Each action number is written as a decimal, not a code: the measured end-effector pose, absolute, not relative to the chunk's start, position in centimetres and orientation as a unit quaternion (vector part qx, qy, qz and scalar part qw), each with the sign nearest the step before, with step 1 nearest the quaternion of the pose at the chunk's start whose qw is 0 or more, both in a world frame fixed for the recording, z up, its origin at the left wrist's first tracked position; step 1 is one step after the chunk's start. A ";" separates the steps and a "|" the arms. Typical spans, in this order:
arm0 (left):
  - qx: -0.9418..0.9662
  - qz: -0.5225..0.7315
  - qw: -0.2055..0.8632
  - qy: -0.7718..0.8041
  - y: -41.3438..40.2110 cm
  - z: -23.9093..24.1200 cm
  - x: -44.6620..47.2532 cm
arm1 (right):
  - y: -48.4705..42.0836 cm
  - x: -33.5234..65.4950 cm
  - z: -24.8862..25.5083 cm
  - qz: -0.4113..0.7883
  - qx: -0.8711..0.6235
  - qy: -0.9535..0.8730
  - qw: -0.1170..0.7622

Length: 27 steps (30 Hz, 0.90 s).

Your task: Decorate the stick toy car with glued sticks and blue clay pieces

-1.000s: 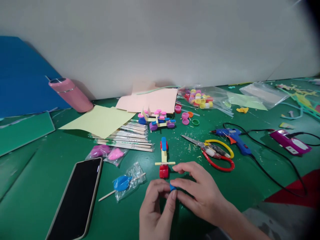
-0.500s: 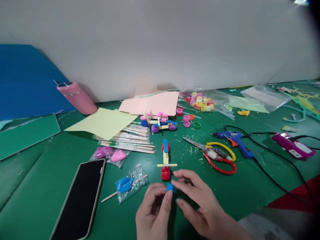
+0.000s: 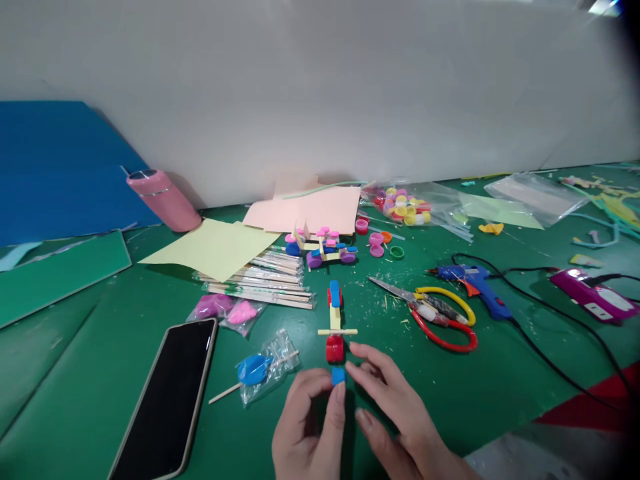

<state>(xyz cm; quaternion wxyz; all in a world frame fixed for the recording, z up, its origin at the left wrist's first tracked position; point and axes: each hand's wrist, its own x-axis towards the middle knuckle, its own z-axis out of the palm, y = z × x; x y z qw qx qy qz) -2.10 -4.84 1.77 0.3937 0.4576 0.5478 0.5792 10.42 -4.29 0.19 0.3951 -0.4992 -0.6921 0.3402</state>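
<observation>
A small blue block (image 3: 339, 376), clay-like in look, is pinched between the thumb and forefinger of my left hand (image 3: 311, 423). Just right of it is my right hand (image 3: 400, 417), its fingers apart and nothing between them. Directly beyond the block stands a little toy vehicle: a pale wooden stick body (image 3: 335, 317), red wheels (image 3: 335, 349) and a thin crosswise stick (image 3: 338, 332). A blue piece (image 3: 335, 293) covers its far end. To the left, a lump of blue clay (image 3: 254, 369) on a stick lies partly in clear wrap.
Left are a phone (image 3: 165, 400), bagged pink and purple clay (image 3: 242, 311) and wrapped sticks (image 3: 260, 287). Scissors (image 3: 440, 313), a blue glue gun (image 3: 473, 287) and a purple power strip (image 3: 593, 297) with black cords lie right. Finished-looking toy vehicles (image 3: 325, 253) and a pink bottle (image 3: 167, 200) stand behind.
The view has shifted slightly. The blue block is turned a little and shows a squarer face, with my right fingertips slightly farther from it. My left hand keeps its pinch.
</observation>
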 end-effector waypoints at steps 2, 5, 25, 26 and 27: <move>0.518 0.562 0.343 0.546 -4.9 1.6 -2.3 | -4.3 10.4 0.5 0.368 -0.525 -0.657 0.397; 0.612 0.510 0.241 0.555 -4.9 1.2 -2.8 | -4.7 10.6 0.8 0.394 -0.485 -0.664 0.412; 0.802 0.324 0.065 0.497 -4.7 0.0 -3.5 | -3.7 10.2 0.7 0.746 -0.462 -0.161 0.452; 0.796 0.328 0.080 0.503 -4.7 -0.1 -3.5 | -3.6 10.3 0.7 0.743 -0.466 -0.163 0.451; 0.789 0.332 0.095 0.507 -4.6 -0.1 -3.4 | -3.6 10.3 0.8 0.740 -0.473 -0.166 0.448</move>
